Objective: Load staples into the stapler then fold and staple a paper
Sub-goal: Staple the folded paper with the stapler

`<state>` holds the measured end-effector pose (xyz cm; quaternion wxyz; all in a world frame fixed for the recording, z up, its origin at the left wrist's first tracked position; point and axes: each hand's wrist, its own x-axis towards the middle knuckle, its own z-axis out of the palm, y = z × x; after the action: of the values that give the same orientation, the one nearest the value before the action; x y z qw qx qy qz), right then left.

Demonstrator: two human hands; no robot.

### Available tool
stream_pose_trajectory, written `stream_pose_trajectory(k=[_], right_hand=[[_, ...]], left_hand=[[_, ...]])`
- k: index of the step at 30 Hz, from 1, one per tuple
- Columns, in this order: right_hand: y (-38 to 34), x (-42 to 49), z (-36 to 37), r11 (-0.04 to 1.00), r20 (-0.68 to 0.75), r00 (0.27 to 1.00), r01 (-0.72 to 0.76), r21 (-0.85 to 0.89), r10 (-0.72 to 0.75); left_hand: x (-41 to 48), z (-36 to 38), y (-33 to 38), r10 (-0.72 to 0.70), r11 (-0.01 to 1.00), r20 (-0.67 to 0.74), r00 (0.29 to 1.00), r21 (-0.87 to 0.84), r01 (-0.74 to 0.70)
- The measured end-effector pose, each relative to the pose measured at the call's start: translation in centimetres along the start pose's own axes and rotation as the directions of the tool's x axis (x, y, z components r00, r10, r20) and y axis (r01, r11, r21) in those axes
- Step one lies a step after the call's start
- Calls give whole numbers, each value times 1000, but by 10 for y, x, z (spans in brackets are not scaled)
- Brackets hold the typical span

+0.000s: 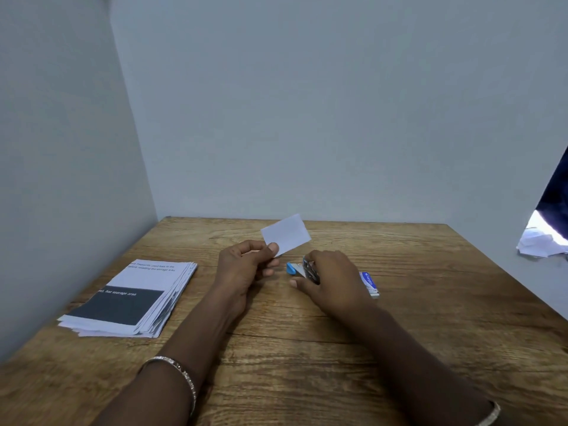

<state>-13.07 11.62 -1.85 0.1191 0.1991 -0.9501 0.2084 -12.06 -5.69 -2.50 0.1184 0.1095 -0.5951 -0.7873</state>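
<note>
My left hand (246, 265) pinches a small folded white paper (287, 233) by its lower corner and holds it up above the wooden table (307, 348). Just to its right, my right hand (333, 279) grips a small blue and silver stapler (299, 270) that lies on the table, its blue end pointing left. The hand covers most of the stapler's body. A small blue and white staple box (369, 282) lies on the table right behind my right hand, partly hidden by it.
A stack of printed sheets (132, 299) with a dark band lies at the table's left. Grey walls close in the left and far sides. At the far right edge, crumpled white paper (539, 241) and dark fabric (556, 192) show beyond the wall.
</note>
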Motion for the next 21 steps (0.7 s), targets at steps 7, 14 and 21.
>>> stream_pose_trajectory(k=[7, 14, 21], right_hand=[[1, 4, -2, 987, -45, 994, -97, 127, 104], [15, 8, -5, 608, 76, 984, -158, 778, 159], [12, 10, -2, 268, 218, 973, -231, 935, 77]], left_hand=[[1, -1, -1, -1, 998, -21, 1000, -56, 0], [-3, 2, 2, 53, 990, 15, 998, -133, -51], [-11, 13, 2, 52, 992, 86, 995, -123, -42]])
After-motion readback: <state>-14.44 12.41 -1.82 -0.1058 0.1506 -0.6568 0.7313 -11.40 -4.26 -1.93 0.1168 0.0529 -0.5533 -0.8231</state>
